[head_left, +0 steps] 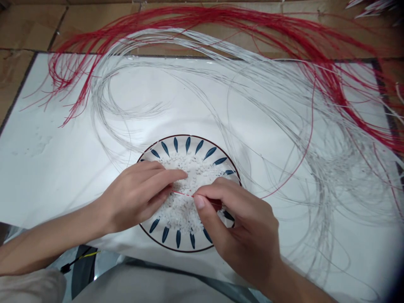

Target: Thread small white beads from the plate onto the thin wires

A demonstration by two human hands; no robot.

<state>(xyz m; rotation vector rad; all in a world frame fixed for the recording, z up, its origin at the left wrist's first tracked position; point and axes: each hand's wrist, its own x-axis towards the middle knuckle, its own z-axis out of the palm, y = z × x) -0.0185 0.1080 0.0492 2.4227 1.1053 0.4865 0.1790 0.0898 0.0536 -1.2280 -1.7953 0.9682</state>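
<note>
A plate [188, 145] with a dark rim and blue leaf-like marks holds a heap of tiny white beads [184, 216]. Above the heap a short stretch of thin red wire [181, 193], with small white pieces along it, runs between my two hands. My right hand [244, 227] pinches it between thumb and forefinger, and its other fingers are curled in. My left hand [139, 195] is closed at the wire's other end, its forefinger reaching out over the beads. The left fingertips on the wire are partly hidden. From behind my right hand, a red strand trails up to the right.
A bundle of red wires [221, 14] arches across the far side. Below it lies a bundle of white wires [176, 35], tangled at the right. The white board [41, 176] under everything rests on brown cardboard [28, 25]. A black cable [71, 266] shows near my lap.
</note>
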